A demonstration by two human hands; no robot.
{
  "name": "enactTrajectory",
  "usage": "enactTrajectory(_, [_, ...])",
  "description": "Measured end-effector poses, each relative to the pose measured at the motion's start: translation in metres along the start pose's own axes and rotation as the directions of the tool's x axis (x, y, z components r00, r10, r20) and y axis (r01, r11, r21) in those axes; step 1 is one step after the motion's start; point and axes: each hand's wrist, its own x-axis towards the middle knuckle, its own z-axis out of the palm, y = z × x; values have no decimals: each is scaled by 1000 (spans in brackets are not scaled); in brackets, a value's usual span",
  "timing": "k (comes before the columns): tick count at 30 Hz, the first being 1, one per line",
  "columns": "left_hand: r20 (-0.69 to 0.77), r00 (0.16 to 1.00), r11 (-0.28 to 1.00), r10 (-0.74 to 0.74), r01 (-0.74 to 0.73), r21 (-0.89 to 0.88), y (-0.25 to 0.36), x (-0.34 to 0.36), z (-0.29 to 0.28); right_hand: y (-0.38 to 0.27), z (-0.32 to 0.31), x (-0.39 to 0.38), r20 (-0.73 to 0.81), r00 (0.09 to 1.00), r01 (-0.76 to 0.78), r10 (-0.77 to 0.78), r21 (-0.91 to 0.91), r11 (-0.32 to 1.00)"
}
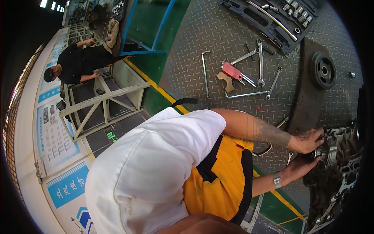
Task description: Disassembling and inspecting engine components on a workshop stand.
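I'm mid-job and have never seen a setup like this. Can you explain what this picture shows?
There is no robot here. The single picture comes from a wide fisheye camera worn on a person's head, looking down, so straight edges bend.

At the right are two bare hands, apparently the wearer's: the left hand, with a tattooed forearm, and the right hand, with a silver metal wristwatch. Both meet a grey metal engine assembly; their exact grip is partly hidden.

On the grey, diamond-patterned plate lie a silver metal spanner, an L-shaped silver metal bar and an open dark case of shiny metal sockets.
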Motion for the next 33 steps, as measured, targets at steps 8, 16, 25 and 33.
enactTrajectory(8, [-191, 950, 967, 247, -254, -12, -3, -1, 9, 2, -5, -2, 21, 1000, 15, -15, -17, 1000])
enactTrajectory(16, [-92, 949, 947, 303, -289, 137, -11, 5, 5, 6, -5, -2, -20, 999, 42, -43, -50, 998])
enactTrajectory(25, [-132, 984, 992, 123, -118, 47, -9, 9, 12, 2, -3, -1, -49, 998, 30, -33, -58, 998])
enactTrajectory(33, [77, 630, 478, 773, -658, 582, -35, 21, -23, 16, 16, -6, -8, 996, 91, -92, -104, 990])
